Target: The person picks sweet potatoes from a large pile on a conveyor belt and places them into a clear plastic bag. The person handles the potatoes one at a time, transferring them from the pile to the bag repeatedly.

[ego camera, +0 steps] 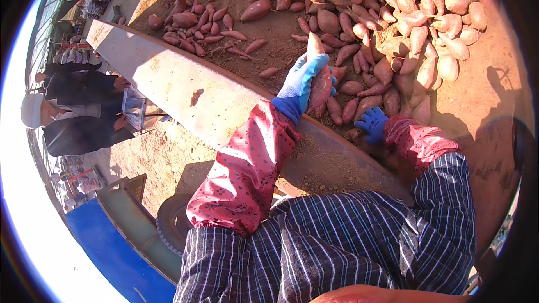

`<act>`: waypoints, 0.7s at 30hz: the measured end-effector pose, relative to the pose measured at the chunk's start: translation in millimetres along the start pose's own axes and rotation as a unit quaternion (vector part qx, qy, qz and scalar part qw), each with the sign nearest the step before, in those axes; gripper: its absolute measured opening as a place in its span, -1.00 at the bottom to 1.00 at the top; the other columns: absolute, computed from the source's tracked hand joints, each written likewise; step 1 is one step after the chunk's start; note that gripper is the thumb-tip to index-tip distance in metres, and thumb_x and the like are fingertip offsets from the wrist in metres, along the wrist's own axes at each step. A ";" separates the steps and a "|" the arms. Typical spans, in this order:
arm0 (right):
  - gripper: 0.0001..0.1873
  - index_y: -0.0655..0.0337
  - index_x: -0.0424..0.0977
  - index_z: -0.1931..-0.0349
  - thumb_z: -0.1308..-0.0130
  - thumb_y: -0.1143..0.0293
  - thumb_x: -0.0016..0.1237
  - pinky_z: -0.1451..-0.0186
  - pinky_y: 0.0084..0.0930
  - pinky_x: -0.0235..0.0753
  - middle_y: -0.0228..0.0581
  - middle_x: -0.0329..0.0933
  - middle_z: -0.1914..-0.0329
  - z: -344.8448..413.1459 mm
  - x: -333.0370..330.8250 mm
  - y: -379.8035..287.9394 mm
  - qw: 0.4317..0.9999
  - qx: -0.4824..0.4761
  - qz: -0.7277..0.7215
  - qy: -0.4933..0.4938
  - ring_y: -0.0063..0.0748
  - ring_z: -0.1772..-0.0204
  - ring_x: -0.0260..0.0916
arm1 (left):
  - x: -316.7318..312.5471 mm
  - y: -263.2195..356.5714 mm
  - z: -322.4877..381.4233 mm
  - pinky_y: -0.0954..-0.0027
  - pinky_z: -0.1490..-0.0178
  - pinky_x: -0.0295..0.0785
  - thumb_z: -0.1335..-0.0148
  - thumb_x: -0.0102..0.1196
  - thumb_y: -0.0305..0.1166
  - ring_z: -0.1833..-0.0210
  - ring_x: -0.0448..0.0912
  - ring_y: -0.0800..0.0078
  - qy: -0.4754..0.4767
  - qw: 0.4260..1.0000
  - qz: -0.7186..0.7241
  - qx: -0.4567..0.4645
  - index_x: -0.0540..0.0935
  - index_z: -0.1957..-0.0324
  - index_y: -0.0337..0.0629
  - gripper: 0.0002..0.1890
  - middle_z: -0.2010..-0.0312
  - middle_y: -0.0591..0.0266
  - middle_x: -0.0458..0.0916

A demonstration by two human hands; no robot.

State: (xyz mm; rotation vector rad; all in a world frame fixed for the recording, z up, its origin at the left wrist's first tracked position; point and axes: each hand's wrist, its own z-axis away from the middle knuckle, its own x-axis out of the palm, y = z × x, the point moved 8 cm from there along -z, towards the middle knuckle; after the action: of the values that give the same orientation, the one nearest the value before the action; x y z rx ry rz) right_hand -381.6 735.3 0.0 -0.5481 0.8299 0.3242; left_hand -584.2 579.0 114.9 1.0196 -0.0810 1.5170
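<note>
My left hand (304,82), in a light blue coated glove, grips a sweet potato (321,88) above the metal side wall (181,80) of the cargo bed. Another pale sweet potato (315,45) shows at the top of the same hand; I cannot tell whether it is held too. Lower and to the right, my right hand (373,124), gloved in blue, reaches down at the near edge of the sweet potato pile (396,12). Its palm is hidden, so whether it holds anything is unclear. Patterned red oversleeves cover both forearms.
Small sweet potatoes (198,25) lie in a separate heap on the soil-covered bed floor (273,29). Beyond the wall, a person in a white cap (32,111) stands near a plastic-covered object (134,108). A blue vehicle panel (118,244) and a tyre (174,221) are at lower left.
</note>
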 end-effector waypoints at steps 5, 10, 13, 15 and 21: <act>-0.51 0.14 0.41 -0.04 -0.19 0.05 -0.08 -0.05 -0.14 0.34 -0.06 0.46 0.08 -21.7 -18.6 31.9 0.957 0.103 -0.270 -0.008 0.00 0.01 0.38 | -14.2 6.0 -6.1 0.19 0.33 0.58 -0.21 0.15 -0.21 0.41 0.56 0.28 0.032 0.995 0.053 0.078 0.42 0.09 -0.12 -0.68 0.35 0.19 0.50; -0.49 0.17 0.24 -0.24 -0.34 0.15 -0.19 -0.06 -0.26 0.40 0.06 0.50 0.03 -102.0 -34.0 178.4 0.888 0.108 -0.372 0.247 0.03 0.05 0.46 | -42.1 1.9 -27.2 0.27 0.40 0.53 -0.22 0.13 -0.20 0.48 0.53 0.34 0.127 0.983 0.005 0.133 0.44 0.17 -0.16 -0.72 0.49 0.21 0.50; -0.57 0.39 0.51 0.17 -0.35 0.11 -0.17 0.20 -0.36 0.43 -0.12 0.55 0.38 -162.8 -129.2 178.8 0.653 0.356 -0.585 0.325 -0.29 0.36 0.44 | -75.3 -0.7 -11.6 0.50 0.34 0.36 -0.18 0.20 -0.18 0.41 0.42 0.58 0.170 0.975 0.055 0.129 0.46 0.14 -0.17 -0.65 0.38 0.33 0.48; -0.52 0.32 0.51 0.17 -0.33 0.01 -0.22 0.12 -0.31 0.41 -0.08 0.55 0.28 -223.1 -191.0 194.8 0.736 0.265 -0.534 0.319 -0.22 0.24 0.45 | -68.4 -1.1 -22.2 0.49 0.34 0.36 -0.18 0.17 -0.17 0.41 0.40 0.57 0.201 0.971 0.048 0.124 0.44 0.20 -0.18 -0.68 0.42 0.34 0.47; -0.55 0.24 0.46 0.10 -0.25 0.02 -0.13 0.07 -0.28 0.40 -0.11 0.50 0.17 -241.6 -218.8 145.7 0.823 0.175 -0.474 0.258 -0.22 0.13 0.42 | -89.2 -2.0 -32.6 0.45 0.45 0.35 -0.17 0.15 -0.13 0.51 0.41 0.52 0.212 0.965 0.039 0.147 0.46 0.17 -0.20 -0.64 0.48 0.31 0.47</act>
State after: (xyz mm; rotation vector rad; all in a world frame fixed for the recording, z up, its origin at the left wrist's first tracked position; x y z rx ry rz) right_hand -736.8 701.6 -12.8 -0.6413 0.9964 -0.9256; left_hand -612.0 529.8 38.5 0.9060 0.4214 1.8256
